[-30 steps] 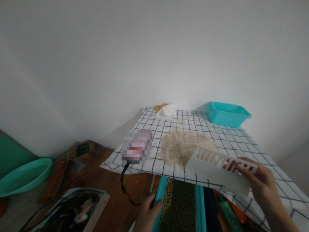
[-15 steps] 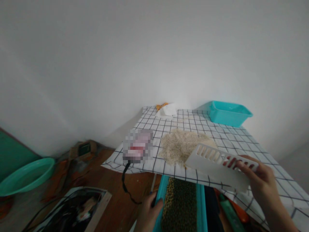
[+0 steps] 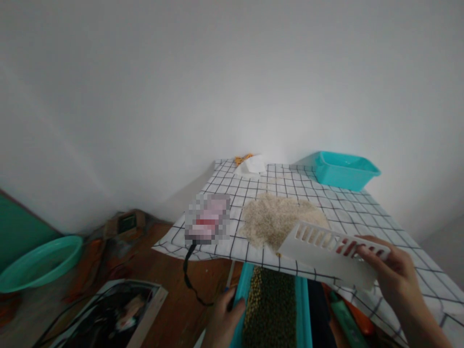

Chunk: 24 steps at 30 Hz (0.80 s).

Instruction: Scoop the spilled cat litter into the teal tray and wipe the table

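Observation:
My right hand (image 3: 393, 275) grips a white slotted plastic scoop (image 3: 326, 251), whose front edge rests at the near side of a heap of pale grain (image 3: 275, 217) on the checked cloth (image 3: 362, 212). Below the table edge, my left hand (image 3: 223, 321) is closed on the left rim of a turquoise tray (image 3: 302, 309) filled with dark green and yellowish beans (image 3: 270, 309).
A turquoise tub (image 3: 340, 169) stands at the far right of the table, a white object (image 3: 250, 165) at the back. A pixelated object with a black cord (image 3: 207, 218) lies left of the grain. On the floor at left sit a green basin (image 3: 36, 263) and a framed picture (image 3: 116, 314).
The scoop and my right hand have shifted slightly right along the near edge of the grain heap. My left hand stays on the tray.

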{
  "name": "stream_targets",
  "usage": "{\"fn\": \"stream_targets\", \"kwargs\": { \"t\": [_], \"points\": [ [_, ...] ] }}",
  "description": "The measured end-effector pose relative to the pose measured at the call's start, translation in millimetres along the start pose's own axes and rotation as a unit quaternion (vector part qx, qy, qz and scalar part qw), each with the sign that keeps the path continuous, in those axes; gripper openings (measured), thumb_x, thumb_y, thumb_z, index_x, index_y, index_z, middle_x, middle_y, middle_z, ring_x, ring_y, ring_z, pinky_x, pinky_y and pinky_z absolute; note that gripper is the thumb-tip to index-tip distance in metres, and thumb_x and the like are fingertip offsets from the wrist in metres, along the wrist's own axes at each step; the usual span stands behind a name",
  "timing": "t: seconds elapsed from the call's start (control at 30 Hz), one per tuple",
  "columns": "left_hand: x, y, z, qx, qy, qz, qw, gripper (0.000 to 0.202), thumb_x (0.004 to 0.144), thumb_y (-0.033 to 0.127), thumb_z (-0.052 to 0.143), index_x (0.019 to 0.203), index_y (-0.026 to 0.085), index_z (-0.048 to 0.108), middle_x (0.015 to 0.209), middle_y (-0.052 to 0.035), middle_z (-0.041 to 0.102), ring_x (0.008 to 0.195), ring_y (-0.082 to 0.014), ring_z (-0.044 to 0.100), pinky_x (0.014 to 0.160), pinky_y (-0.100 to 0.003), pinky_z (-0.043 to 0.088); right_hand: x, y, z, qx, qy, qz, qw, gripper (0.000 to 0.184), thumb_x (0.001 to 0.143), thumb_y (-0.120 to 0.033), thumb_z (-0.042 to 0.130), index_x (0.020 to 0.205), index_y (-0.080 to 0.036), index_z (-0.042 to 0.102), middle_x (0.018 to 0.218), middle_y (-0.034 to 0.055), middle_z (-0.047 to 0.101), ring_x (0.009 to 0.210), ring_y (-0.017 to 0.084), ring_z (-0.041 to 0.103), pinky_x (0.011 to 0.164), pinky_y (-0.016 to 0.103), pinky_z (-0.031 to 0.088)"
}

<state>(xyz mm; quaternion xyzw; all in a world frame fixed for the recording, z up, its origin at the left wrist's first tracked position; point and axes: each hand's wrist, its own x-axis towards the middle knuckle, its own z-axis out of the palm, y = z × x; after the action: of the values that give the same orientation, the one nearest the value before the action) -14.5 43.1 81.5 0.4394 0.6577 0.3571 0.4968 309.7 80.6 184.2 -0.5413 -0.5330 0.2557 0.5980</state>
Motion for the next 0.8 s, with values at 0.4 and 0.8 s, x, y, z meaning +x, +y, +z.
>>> {"fn": "stream_targets", "kwargs": {
  "t": [0.4,0.8],
  "points": [
    [3,-9,0.4,0.016,0.012,0.004,1.000,0.055,0.071,0.048,0.055,0.108,0.014,0.075,0.118,-0.0134,0.076,0.116,-0.0333,0.065,0.104,-0.039,0.048,-2,-12,7,0.001,-0.013,0.007,1.000,0.023,0.078,-0.044,0.076,0.080,-0.021,0.079,0.071,0.0044,0.075,0.053,0.019,0.065,0.041,0.024,0.047],
    [1,1,1.8,0.009,0.009,0.005,1.000,0.050,0.070,0.047,0.055,0.104,0.017,0.076,0.114,-0.0101,0.078,0.113,-0.0323,0.067,0.103,-0.037,0.049,-2,-13,5,-0.019,-0.006,0.025,0.999,0.021,0.078,-0.044,0.076,0.080,-0.023,0.079,0.068,0.0020,0.074,0.048,0.015,0.061,0.039,0.022,0.041]
  ]
}}
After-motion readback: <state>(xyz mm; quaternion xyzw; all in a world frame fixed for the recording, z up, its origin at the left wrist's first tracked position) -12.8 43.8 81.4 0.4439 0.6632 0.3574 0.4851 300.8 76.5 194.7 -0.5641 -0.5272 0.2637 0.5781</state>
